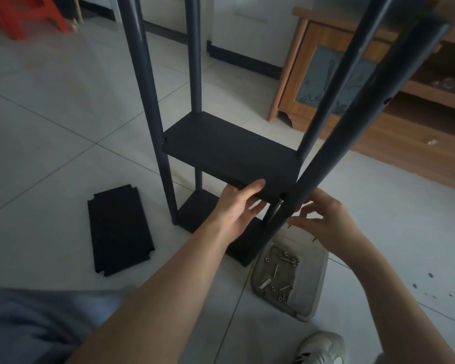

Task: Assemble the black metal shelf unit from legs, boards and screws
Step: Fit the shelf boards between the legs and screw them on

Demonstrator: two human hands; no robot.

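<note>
The black shelf unit stands on the tiled floor with several dark tube legs rising past the camera. A black board [229, 151] sits partway up between the legs, above a lower board [197, 208] near the floor. My left hand [237, 206] grips the near edge of the upper board, thumb on top and fingers beneath. My right hand [323, 219] is at the near right leg [352, 135], fingers curled at the tube where it meets the board's corner; whether it pinches a screw is hidden. A spare black board [118, 229] lies flat on the floor to the left.
A clear plastic tray [310, 290] with several screws sits on the floor under my right forearm. A wooden cabinet [378, 82] stands at the right. A red stool [24, 14] is at the far left. My shoe [318, 348] and knee show at the bottom.
</note>
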